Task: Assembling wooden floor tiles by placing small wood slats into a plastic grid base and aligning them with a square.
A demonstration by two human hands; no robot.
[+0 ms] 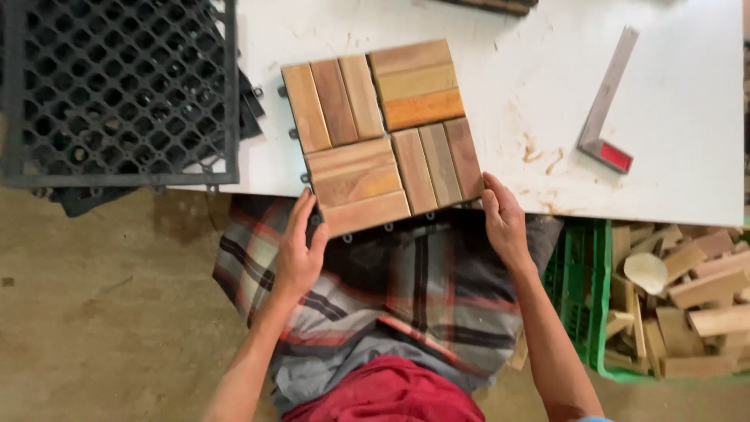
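Wooden tile (381, 134) lies flat on the white worktop (672, 101), with its near edge reaching over the worktop's front edge, above the person's lap. It is a square made of four groups of three slats, each group turned crosswise to its neighbours, and small black plastic tabs stick out along its left and near sides.

The left hand (299, 248) holds the near left corner, fingers laid up along the tile's side and the thumb near the slat face. The right hand (504, 221) grips the near right corner, thumb on top and the other fingers hidden under or behind the edge. Both hands are closed on the tile, not spread wide.

To the left, a black plastic grid (117, 90) lies partly on the worktop and hangs over its left edge, well apart from the tile. A metal square with a red handle (606, 105) rests on the right part of the worktop, also apart. Below on the right, a green crate (582, 289) stands beside a heap of wood offcuts (695, 297).

In my judgement, the main risk is that the tile tips or slides off the front edge, because part of it already has no support and only the two corners are held. A finger may also be pinched by the plastic tabs.
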